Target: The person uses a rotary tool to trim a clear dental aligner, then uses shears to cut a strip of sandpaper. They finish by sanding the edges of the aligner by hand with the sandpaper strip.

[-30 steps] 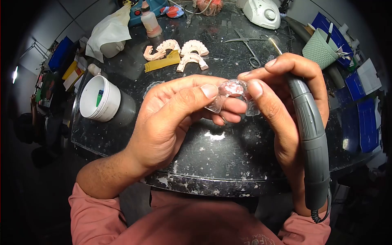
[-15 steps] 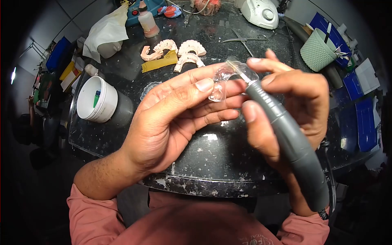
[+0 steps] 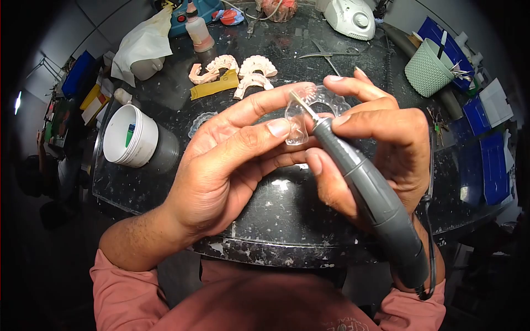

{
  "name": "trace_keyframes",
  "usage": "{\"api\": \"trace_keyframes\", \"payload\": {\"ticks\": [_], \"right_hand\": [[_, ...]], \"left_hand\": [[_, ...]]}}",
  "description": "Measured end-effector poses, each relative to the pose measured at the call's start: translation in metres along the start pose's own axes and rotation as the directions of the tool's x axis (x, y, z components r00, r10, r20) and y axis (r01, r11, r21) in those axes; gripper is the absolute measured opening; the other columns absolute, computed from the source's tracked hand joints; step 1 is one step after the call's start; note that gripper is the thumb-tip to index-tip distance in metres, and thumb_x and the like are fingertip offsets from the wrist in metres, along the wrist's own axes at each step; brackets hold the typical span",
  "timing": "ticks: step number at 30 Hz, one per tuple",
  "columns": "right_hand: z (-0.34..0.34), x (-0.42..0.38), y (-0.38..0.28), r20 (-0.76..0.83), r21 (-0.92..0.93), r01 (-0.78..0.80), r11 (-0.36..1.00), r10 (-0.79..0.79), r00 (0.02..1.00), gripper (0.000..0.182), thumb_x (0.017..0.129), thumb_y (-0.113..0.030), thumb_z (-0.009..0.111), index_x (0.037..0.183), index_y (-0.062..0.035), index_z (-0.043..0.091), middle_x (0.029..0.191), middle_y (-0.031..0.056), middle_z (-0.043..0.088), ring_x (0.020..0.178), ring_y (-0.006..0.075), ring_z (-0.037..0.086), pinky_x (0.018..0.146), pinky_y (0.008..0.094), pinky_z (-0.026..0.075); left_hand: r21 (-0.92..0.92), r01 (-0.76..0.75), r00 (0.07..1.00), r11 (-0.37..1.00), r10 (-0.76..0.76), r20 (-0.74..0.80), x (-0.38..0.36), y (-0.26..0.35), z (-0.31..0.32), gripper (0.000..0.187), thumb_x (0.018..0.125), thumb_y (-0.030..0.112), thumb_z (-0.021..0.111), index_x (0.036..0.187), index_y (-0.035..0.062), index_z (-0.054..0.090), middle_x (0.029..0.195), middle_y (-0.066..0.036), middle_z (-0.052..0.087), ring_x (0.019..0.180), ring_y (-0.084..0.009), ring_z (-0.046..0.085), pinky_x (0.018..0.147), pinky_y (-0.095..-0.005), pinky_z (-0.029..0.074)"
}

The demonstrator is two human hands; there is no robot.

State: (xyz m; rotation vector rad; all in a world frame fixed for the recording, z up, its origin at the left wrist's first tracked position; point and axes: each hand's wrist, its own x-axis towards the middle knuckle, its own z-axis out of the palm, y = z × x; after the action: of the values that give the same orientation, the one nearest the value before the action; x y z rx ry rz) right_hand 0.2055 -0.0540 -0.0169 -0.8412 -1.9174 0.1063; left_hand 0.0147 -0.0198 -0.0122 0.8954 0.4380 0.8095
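Observation:
Between thumb and fingers, my left hand [image 3: 221, 149] pinches a clear plastic dental aligner [image 3: 297, 122] by one end of its arch. My right hand [image 3: 386, 132] is wrapped round a dark grey rotary handpiece [image 3: 370, 182], its cord trailing down behind the wrist. The slim bur at the handpiece's tip overlaps the aligner close to my left thumb. My right fingertips are right at the far side of the arch. A second clear aligner [image 3: 201, 122] lies on the table behind my left hand and is partly hidden by it.
Several plaster dental models [image 3: 257, 66] lie beyond my hands with a yellow strip [image 3: 214, 86]. A white tub [image 3: 131, 135] stands at left, a pink-liquid bottle [image 3: 199, 30] farther back. Scissors [image 3: 329, 54], a white control unit [image 3: 350, 19] and a green basket [image 3: 428, 69] are at right.
My right hand and the handpiece have shifted left, bringing the bur nearer my left thumb. The aligner has turned slightly, so more of its arch shows.

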Motion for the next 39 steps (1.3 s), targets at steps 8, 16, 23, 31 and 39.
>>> {"api": "trace_keyframes", "payload": {"ticks": [8, 16, 23, 31, 39], "right_hand": [[0.0002, -0.0004, 0.0004, -0.007, 0.016, -0.012, 1.000, 0.012, 1.000, 0.043, 0.073, 0.002, 0.073, 0.107, -0.0065, 0.048, 0.097, 0.0080, 0.060, 0.108, 0.0335, 0.061, 0.108, 0.0576, 0.027], [0.0029, -0.0001, 0.0001, -0.058, 0.080, -0.018, 0.997, 0.022, 0.998, 0.041, 0.074, 0.002, 0.072, 0.105, -0.0069, 0.046, 0.091, 0.0077, 0.061, 0.110, 0.0348, 0.060, 0.109, 0.0581, 0.025], [0.0056, -0.0021, 0.0022, -0.068, 0.096, 0.013, 0.995, -0.007, 0.998, 0.041, 0.074, 0.003, 0.071, 0.105, -0.0059, 0.045, 0.093, 0.0092, 0.059, 0.110, 0.0363, 0.060, 0.109, 0.0585, 0.025], [0.0060, -0.0008, -0.0008, -0.077, 0.040, 0.016, 0.999, -0.012, 0.997, 0.041, 0.074, 0.005, 0.070, 0.105, -0.0048, 0.045, 0.095, 0.0103, 0.058, 0.113, 0.0389, 0.059, 0.109, 0.0578, 0.027], [0.0044, -0.0002, -0.0018, -0.037, 0.079, 0.020, 0.997, -0.017, 0.999, 0.042, 0.070, 0.003, 0.072, 0.104, -0.0051, 0.047, 0.089, 0.0085, 0.059, 0.113, 0.0402, 0.059, 0.109, 0.0592, 0.027]], "left_hand": [[-0.004, -0.012, 1.000, 1.000, 0.012, 0.000, -0.0007, -0.0009, -0.0016, 0.054, 0.094, 0.017, 0.053, 0.140, -0.0039, 0.036, 0.132, -0.013, 0.054, 0.119, -0.0211, 0.055, 0.104, -0.0387, 0.042], [-0.041, 0.009, 1.000, 0.999, -0.010, -0.013, 0.0000, 0.0016, 0.0009, 0.050, 0.091, 0.008, 0.054, 0.137, -0.0032, 0.038, 0.127, -0.017, 0.056, 0.117, -0.0222, 0.057, 0.101, -0.0374, 0.046], [-0.016, -0.007, 1.000, 1.000, 0.007, 0.015, -0.0011, -0.0012, 0.0005, 0.048, 0.089, 0.007, 0.055, 0.133, -0.0024, 0.037, 0.126, -0.020, 0.056, 0.116, -0.0248, 0.057, 0.101, -0.0382, 0.046], [-0.069, -0.012, 0.999, 0.998, 0.008, -0.048, -0.0014, -0.0002, 0.0010, 0.044, 0.091, 0.009, 0.056, 0.130, -0.0011, 0.038, 0.129, -0.022, 0.053, 0.117, -0.0254, 0.057, 0.099, -0.0380, 0.047], [-0.026, -0.017, 0.999, 1.000, 0.018, 0.031, 0.0002, -0.0011, 0.0024, 0.056, 0.090, 0.005, 0.055, 0.141, -0.0023, 0.032, 0.129, -0.021, 0.054, 0.120, -0.0248, 0.054, 0.103, -0.0394, 0.045]]}}
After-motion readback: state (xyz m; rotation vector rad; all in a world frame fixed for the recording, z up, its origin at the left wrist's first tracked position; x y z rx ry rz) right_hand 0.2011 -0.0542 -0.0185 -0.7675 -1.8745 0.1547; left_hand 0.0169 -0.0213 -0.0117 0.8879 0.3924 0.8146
